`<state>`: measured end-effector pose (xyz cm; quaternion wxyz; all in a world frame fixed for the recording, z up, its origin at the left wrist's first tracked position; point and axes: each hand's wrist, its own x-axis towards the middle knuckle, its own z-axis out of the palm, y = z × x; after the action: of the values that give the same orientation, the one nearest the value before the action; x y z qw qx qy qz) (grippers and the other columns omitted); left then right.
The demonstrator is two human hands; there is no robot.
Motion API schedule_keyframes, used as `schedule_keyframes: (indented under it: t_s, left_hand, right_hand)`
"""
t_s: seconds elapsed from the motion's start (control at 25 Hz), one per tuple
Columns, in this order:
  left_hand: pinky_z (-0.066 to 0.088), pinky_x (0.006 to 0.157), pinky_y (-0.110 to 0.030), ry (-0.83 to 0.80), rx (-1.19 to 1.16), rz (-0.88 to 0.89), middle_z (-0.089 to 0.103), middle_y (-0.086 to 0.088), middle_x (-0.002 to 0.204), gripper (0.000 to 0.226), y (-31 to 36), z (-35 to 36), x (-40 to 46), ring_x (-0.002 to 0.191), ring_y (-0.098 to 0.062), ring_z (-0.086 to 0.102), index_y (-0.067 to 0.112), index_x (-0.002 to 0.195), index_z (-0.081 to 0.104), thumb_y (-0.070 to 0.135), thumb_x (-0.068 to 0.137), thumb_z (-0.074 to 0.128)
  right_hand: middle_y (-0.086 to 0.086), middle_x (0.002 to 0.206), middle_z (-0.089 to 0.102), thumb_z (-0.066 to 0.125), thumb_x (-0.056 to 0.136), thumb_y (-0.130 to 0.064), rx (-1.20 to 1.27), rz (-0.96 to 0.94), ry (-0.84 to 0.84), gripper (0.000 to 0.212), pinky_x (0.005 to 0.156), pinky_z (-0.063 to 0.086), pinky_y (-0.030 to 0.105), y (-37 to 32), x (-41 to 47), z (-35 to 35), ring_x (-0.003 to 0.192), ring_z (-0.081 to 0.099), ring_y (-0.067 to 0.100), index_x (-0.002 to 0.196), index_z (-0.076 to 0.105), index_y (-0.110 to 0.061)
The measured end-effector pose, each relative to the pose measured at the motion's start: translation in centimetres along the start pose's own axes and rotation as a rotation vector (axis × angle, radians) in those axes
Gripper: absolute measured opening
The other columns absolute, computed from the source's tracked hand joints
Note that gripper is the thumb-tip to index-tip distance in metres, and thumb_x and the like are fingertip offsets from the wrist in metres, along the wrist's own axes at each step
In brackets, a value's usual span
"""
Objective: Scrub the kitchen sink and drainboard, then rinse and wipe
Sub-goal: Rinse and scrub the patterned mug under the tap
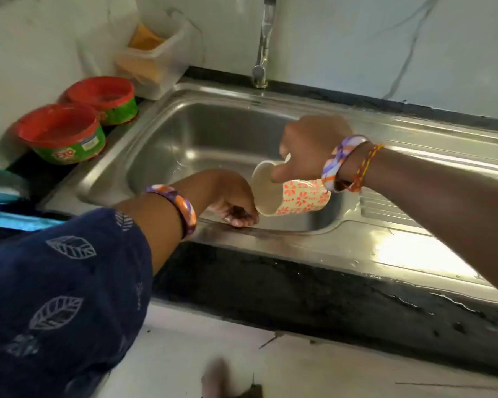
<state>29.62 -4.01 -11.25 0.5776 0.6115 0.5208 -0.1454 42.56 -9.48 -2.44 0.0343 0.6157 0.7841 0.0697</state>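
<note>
Landmark = sink [161, 122]. Left of it, on the dark counter: 2 red-lidded tubs [62, 133], w/ a clear container [153, 61] behind them. Your left hand [233, 205] is over the sink's front rim, palm up, fingers loosely cupped, holding nothing. Your right hand [305, 150] grips a floral cup [288, 193] tipped toward the left palm, above the basin. Drainboard [414, 248] is right of the sink, wet.

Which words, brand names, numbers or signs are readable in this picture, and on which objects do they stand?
Nothing can be read for certain.
Nearer red-lidded green tub: a red and yellow logo low on its side, too blurred to read.
Same tub: a small white label with fine print, too small to read.
Farther red-lidded green tub: printed markings, blurred.
Flowered cup held by the right hand: only an orange flower pattern, no text.
</note>
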Motion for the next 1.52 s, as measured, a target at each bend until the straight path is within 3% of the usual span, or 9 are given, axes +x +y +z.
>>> schedule_keyframes:
  t_s: [0.24,0.36,0.44,0.64,1.0,1.12,1.28,1.4,1.52]
  left_hand:
    - [0.05,0.04,-0.019,0.041,-0.166,0.197,0.058,-0.007,0.039,0.03,9.1,5.5,-0.9,0.032,-0.01,0.057,-0.002,0.073,0.049,0.005,0.099,0.036]
    - [0.049,0.04,-0.019,0.167,-0.183,0.337,0.058,-0.01,0.057,0.029,13.1,5.5,-2.9,0.049,-0.014,0.058,-0.001,0.074,0.049,0.003,0.099,0.034]
    - [0.051,0.044,-0.021,0.203,-0.143,0.371,0.054,-0.012,0.07,0.027,14.2,5.6,-3.9,0.06,-0.016,0.055,-0.001,0.077,0.049,0.002,0.099,0.034]
    - [0.052,0.052,-0.021,0.241,-0.02,0.41,0.054,-0.012,0.072,0.02,15.2,4.8,-6.8,0.063,-0.016,0.055,-0.001,0.079,0.051,0.002,0.097,0.042]
    - [0.048,0.052,-0.02,0.407,0.127,0.53,0.051,-0.01,0.068,0.025,15.8,1.9,-13.8,0.057,-0.015,0.051,0.003,0.071,0.049,-0.001,0.095,0.045]
    - [0.05,0.062,-0.024,0.404,0.242,0.561,0.058,-0.012,0.081,0.003,14.2,1.7,-15.9,0.062,-0.015,0.054,0.002,0.092,0.058,0.002,0.091,0.055]
    - [0.053,0.067,-0.029,0.399,0.274,0.603,0.061,-0.009,0.097,0.042,9.8,0.3,-16.6,0.074,-0.017,0.058,0.011,0.129,0.049,0.011,0.088,0.063]
    - [0.055,0.069,-0.028,0.601,0.15,0.661,0.065,-0.012,0.106,0.041,5.9,-2.7,-16.4,0.082,-0.02,0.062,0.006,0.124,0.056,0.023,0.087,0.065]
    - [0.055,0.077,-0.029,0.768,0.163,0.624,0.068,-0.014,0.112,0.037,1.9,-7.2,-15.1,0.09,-0.024,0.066,0.002,0.116,0.063,0.024,0.086,0.067]
  right_hand:
    - [0.0,0.054,0.032,0.049,0.087,-0.046,-0.374,0.126,0.086,0.048,0.058,0.025,0.027,5.1,-5.1,-2.5,0.064,0.043,0.025,0.055,0.035,-0.013]
    - [0.004,0.062,0.055,0.056,0.086,-0.037,-0.54,0.162,0.168,0.035,0.061,0.027,0.028,7.0,-5.6,-3.8,0.064,0.052,0.025,0.06,0.05,-0.015]
    - [0.0,0.05,0.06,0.071,0.066,-0.035,-0.673,0.204,0.171,0.027,0.055,0.025,0.023,7.0,-5.8,-4.3,0.049,0.059,0.022,0.051,0.06,-0.015]
    - [-0.003,0.035,0.05,0.075,0.05,-0.031,-0.638,0.165,0.3,0.027,0.05,0.023,0.018,6.4,-6.1,-5.9,0.034,0.053,0.019,0.039,0.057,-0.014]
    - [-0.001,0.038,0.053,0.079,0.056,-0.041,-0.615,0.246,0.475,0.033,0.051,0.024,0.019,4.5,-6.2,-9.9,0.035,0.053,0.019,0.042,0.061,-0.017]
    - [0.005,0.068,0.061,0.054,0.086,-0.046,-0.38,0.309,0.547,0.035,0.061,0.031,0.027,2.8,-6.9,-11.9,0.067,0.06,0.027,0.071,0.065,-0.016]
    - [0.001,0.059,0.049,0.058,0.079,-0.049,0.255,0.616,0.613,0.039,0.058,0.033,0.024,1.5,-5.1,-11.6,0.064,0.05,0.024,0.059,0.055,-0.015]
    - [0.002,0.055,0.052,0.061,0.075,-0.046,0.682,0.636,0.549,0.041,0.05,0.033,0.023,-1.2,-1.1,-9.2,0.062,0.052,0.027,0.053,0.055,-0.012]
    - [0.007,0.073,0.066,0.063,0.079,-0.044,0.954,0.567,0.442,0.038,0.058,0.04,0.025,-4.5,4.0,-6.6,0.072,0.061,0.028,0.073,0.069,-0.007]
